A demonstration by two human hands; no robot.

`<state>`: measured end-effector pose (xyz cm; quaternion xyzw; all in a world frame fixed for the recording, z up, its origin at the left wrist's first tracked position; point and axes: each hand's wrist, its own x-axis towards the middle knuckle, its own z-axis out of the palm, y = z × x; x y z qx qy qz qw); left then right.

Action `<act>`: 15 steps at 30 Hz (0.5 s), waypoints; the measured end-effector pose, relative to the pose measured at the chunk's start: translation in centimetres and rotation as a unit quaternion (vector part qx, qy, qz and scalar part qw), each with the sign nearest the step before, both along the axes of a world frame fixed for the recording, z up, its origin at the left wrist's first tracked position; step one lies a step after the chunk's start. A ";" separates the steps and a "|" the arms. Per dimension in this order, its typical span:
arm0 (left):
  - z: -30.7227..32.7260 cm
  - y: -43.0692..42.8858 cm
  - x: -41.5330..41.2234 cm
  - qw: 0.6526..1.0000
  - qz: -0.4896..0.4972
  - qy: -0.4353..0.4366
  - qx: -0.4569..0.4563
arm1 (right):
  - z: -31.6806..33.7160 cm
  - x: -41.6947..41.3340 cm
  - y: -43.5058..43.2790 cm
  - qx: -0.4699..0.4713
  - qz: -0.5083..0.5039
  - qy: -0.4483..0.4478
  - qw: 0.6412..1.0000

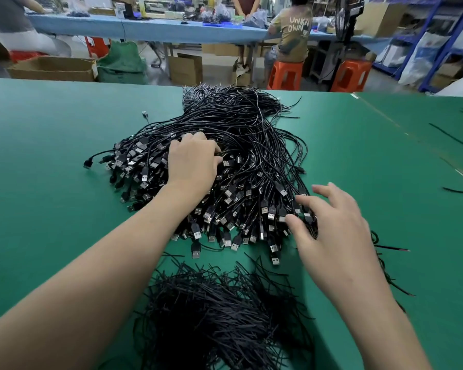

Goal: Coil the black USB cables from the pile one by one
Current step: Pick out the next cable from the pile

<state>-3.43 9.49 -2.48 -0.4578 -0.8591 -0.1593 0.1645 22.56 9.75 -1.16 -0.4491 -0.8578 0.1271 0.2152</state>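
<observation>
The pile of black USB cables (241,161) lies in the middle of the green table (51,182). Its bare wire ends fan toward the far edge and its plugs (270,213) are bunched on the side facing the near edge.

My left hand (193,161) rests on top of the pile, toward its left side. The fingers are bent downward and their tips are buried among the cables. I cannot tell whether they have closed on a cable.

My right hand (332,225) is at the pile's near right flank. Its fingers (308,202) are spread and relaxed, gripping nothing. The thumb and forefinger touch the plugs there, while the other fingers are lifted off them.

Between my forearms, close to the near edge, sits a heap of thin black strips (219,316). It lies just beside the nearest plugs.

A loose cable (390,247) with a red tip lies on the table, showing just past my right hand toward the right edge.
</observation>
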 end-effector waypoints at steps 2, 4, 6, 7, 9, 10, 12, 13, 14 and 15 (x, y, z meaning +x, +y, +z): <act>0.2 -0.4 0.4 1.000 -0.001 -0.025 0.013 | -0.1 -0.3 -0.3 -0.011 0.024 0.019 0.999; 0.5 -1.4 1.1 0.996 -0.011 -0.085 0.021 | -0.2 -0.6 -0.5 -0.010 0.033 0.041 0.999; 0.7 -2.8 2.3 0.988 -0.032 -0.148 0.005 | -0.3 -0.8 -0.5 0.005 0.034 0.063 0.997; 1.0 -3.6 3.0 0.981 -0.049 -0.190 -0.004 | -0.4 -0.9 -0.7 0.004 0.040 0.076 0.996; 1.9 -5.5 4.5 0.949 -0.104 -0.298 -0.006 | -0.4 -1.2 -0.9 -0.023 0.066 0.111 0.991; 2.5 -6.6 5.3 0.926 -0.146 -0.348 -0.002 | -0.5 -1.3 -1.1 -0.057 0.076 0.134 0.986; 3.7 -8.9 6.7 0.874 -0.239 -0.423 -0.010 | -0.6 -1.6 -1.3 -0.179 0.080 0.179 0.964; 4.2 -9.8 7.4 0.850 -0.275 -0.449 -0.025 | -0.6 -1.8 -1.4 -0.263 0.080 0.208 0.939; 4.5 -10.6 8.1 0.831 -0.299 -0.468 -0.042 | -0.6 -2.0 -1.6 -0.353 0.081 0.241 0.900; 4.5 -11.3 8.8 0.821 -0.313 -0.473 -0.061 | -0.6 -2.2 -1.8 -0.440 0.081 0.273 0.852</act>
